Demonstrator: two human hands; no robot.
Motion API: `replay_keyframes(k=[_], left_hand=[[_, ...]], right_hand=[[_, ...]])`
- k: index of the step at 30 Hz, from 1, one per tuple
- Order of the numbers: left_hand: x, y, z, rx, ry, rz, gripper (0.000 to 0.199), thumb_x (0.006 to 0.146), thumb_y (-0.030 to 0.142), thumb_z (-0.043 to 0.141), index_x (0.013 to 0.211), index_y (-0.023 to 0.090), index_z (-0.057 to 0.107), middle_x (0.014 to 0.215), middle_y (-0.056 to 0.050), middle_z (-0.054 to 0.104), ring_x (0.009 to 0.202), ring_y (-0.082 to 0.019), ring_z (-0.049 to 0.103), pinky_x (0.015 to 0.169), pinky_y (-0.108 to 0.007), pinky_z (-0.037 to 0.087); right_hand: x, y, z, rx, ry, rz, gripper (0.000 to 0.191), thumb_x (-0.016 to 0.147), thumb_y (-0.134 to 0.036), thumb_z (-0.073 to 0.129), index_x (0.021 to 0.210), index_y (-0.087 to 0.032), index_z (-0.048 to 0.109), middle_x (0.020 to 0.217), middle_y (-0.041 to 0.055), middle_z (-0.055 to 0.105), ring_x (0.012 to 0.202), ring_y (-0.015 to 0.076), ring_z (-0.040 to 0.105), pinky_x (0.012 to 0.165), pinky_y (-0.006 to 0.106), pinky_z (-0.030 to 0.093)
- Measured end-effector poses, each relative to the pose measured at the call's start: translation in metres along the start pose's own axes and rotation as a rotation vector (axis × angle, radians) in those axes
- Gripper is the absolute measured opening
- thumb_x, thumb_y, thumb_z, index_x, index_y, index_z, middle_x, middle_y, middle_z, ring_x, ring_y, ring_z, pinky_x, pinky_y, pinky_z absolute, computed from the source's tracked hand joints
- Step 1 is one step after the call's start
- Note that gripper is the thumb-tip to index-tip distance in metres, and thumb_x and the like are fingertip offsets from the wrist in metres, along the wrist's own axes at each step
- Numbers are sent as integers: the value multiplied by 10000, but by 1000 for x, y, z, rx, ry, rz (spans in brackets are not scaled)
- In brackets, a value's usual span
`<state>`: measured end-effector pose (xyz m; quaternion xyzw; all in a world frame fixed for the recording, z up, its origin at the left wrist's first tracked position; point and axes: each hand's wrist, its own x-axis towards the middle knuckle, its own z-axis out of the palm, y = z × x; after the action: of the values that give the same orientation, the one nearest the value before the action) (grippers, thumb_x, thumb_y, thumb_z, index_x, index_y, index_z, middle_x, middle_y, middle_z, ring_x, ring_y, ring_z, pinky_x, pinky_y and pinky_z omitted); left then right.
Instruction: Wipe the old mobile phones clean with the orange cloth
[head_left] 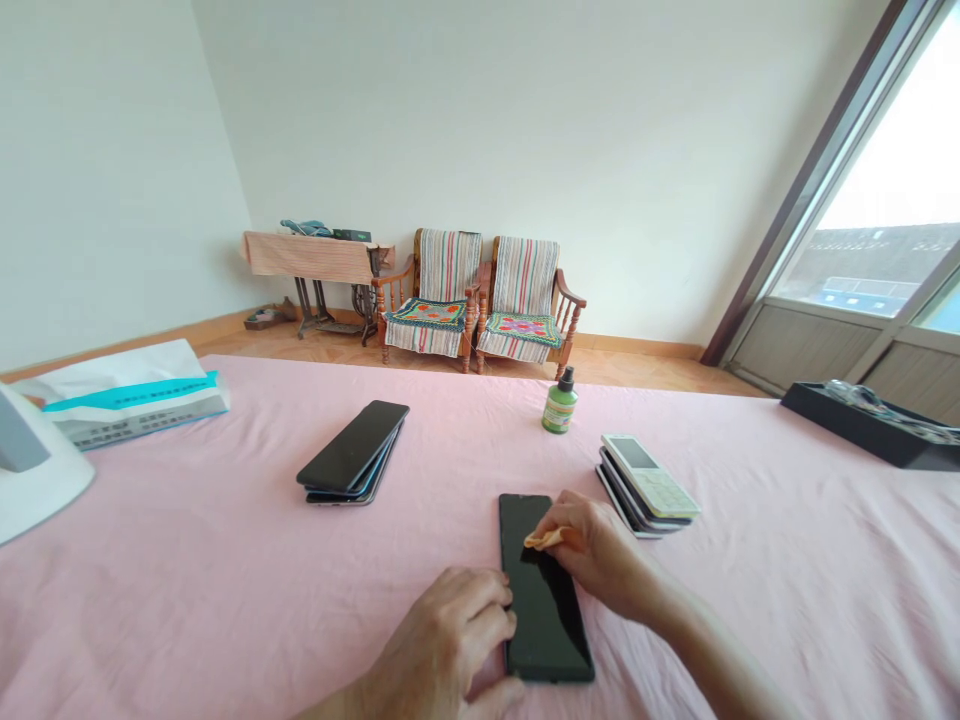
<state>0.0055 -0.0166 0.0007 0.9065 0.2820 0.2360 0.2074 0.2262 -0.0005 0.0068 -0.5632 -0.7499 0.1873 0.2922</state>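
Note:
A black smartphone (544,620) lies screen up on the pink cloth in front of me. My left hand (457,630) is closed against its left edge, the fingers bent and the thumb near the lower corner. A folded orange-yellow wiping cloth (551,540) is pinched in my right hand (596,545) and touches the upper part of the screen. Just beyond that hand is a stack of phones with a white keypad phone (651,480) on top. Another phone stack (356,450) lies farther left, topped by a dark smartphone. A green spray bottle (559,405) stands upright behind the smartphone.
The pink tablecloth (247,600) has wrinkles. At left are a tissue pack (142,400) and a white object (45,480), partly out of view. A black tray (870,425) with clear items sits at far right. Two wooden chairs (517,300) stand beyond the surface.

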Motion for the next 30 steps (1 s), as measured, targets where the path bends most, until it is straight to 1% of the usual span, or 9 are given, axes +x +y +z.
replay_keyframes(k=[3,5,9,13,17,21,25,28,30], left_hand=[[0,-4,1,-3,-20,22,339,636,164,813,945,163,673,1063,-67,651,1043,-237,585,946,-334,473],[0,-5,2,-4,-35,34,337,630,172,818,935,158,675,1054,-68,652,1035,-237,588,937,-333,478],[-1,-2,1,2,-28,-5,377,619,148,832,960,167,672,1095,-58,645,1074,-228,570,977,-322,445],[-1,4,-1,0,-31,-53,399,623,137,837,983,184,671,1101,-42,646,1080,-215,567,987,-306,434],[-2,5,0,1,-24,-66,399,612,154,850,968,196,675,1087,-31,650,1069,-217,572,984,-309,438],[-3,2,1,14,-23,-38,389,602,164,854,946,186,673,1077,-35,653,1051,-223,582,965,-317,454],[-2,-2,2,17,-26,-15,384,615,173,847,955,184,669,1082,-46,649,1060,-228,579,961,-325,455],[-1,-11,7,14,-28,45,372,623,191,840,949,176,661,1081,-60,650,1058,-234,580,955,-334,456],[0,-18,11,8,-3,114,370,598,217,848,912,172,657,1051,-63,656,1030,-243,591,927,-347,471]], right_hand=[[-4,-5,-6,5,-62,-27,242,790,-68,555,846,-233,724,812,16,602,748,145,590,681,253,414],[-9,-8,-6,12,-67,-43,268,831,-73,510,870,-235,720,836,25,576,779,146,581,698,252,422],[-26,-10,2,3,-47,-47,304,873,-54,428,880,-213,688,826,31,548,750,142,563,657,239,414],[-37,-9,10,-38,-44,-20,258,851,-50,466,835,-205,672,799,29,568,701,146,560,621,243,394],[-29,-5,12,-38,-14,-29,248,857,-57,465,843,-208,662,825,27,586,723,149,567,633,245,391],[-19,-2,12,-66,49,-41,279,855,-38,427,851,-201,653,825,30,570,742,156,555,654,255,386],[-24,-3,8,-67,10,-35,220,825,-43,473,737,-181,621,776,20,556,699,147,550,611,248,370],[-25,-4,5,-33,-10,-6,203,793,-34,510,681,-175,605,744,9,556,670,135,555,590,238,364],[-21,-3,5,-22,23,2,211,803,-40,502,737,-180,645,753,11,565,681,137,563,604,239,375]])
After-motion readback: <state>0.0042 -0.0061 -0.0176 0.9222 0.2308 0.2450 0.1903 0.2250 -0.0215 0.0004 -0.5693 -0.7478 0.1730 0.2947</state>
